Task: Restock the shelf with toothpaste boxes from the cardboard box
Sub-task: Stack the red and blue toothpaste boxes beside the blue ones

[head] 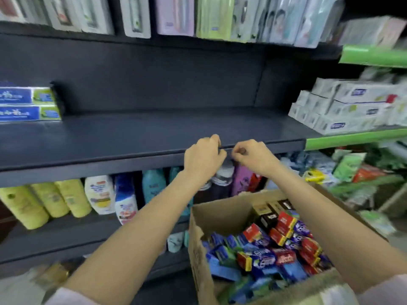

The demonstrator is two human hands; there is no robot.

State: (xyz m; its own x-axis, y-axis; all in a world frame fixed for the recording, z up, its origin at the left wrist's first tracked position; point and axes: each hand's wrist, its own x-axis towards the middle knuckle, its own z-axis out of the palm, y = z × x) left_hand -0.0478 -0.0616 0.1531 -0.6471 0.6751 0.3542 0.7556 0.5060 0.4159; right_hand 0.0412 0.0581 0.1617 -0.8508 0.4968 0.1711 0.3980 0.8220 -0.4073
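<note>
From my head camera, both my hands are raised to the front lip of the dark shelf [154, 133]. My left hand [203, 154] has its fingers curled over the edge, knuckles toward me; whether they pinch anything there I cannot tell, since the fingertips are hidden behind the hand. My right hand [251, 156] sits just beside it, almost touching, with its fingers [241, 151] bent in and the thumb tucked against them at the same edge. Something small may be between them, but the blur keeps me from saying so.

Below my right forearm, close to my body, stands the open cardboard box [222, 211]. It is packed with toothpaste boxes [284, 249] standing on end, in red, blue, purple and green, with a few black and gold ones at the far side. My right arm crosses above its far right corner.

Beyond my fingers the shelf board is bare across its middle. Well off to the left of my left hand lie two stacked blue-and-green cartons [29, 104], lengthwise on the board. Well off to the right of my right hand, on a green-edged shelf [352, 137], is a pile of white cartons [348, 106].

Under my hands, on the next shelf down, stand bottles [100, 194]: yellow ones far left, then white, blue and teal, and dark and purple ones directly beneath my fingers. Above, hanging packs [176, 16] line the top row.
</note>
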